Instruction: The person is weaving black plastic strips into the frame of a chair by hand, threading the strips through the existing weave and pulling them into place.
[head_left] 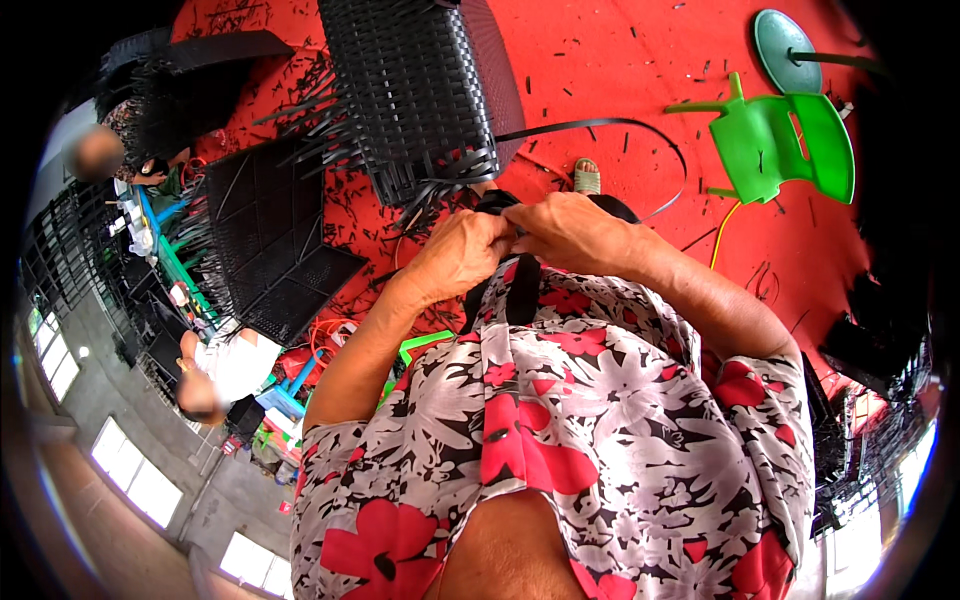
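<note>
Fingers: left hand (462,255) and right hand (570,232) both curled shut, pinching one flat black plastic weaving strip (600,124) where the two hands met, just above the chest.
Strip: thin, glossy, ribbon-like; arced out from the hands over the red floor (640,60) and back down at right.
Work piece: black woven wicker-style frame (410,90), boxy w/ tight basket-weave walls, stood just beyond the hands.
Progress: upper walls looked fully woven; lower edge was ragged, loose strip ends sticking out, so prob. well along but unfinished.
Floor: littered w/ short black offcuts.
Nearby: green moulded plastic chair (790,145), tipped over, well apart at right.
</note>
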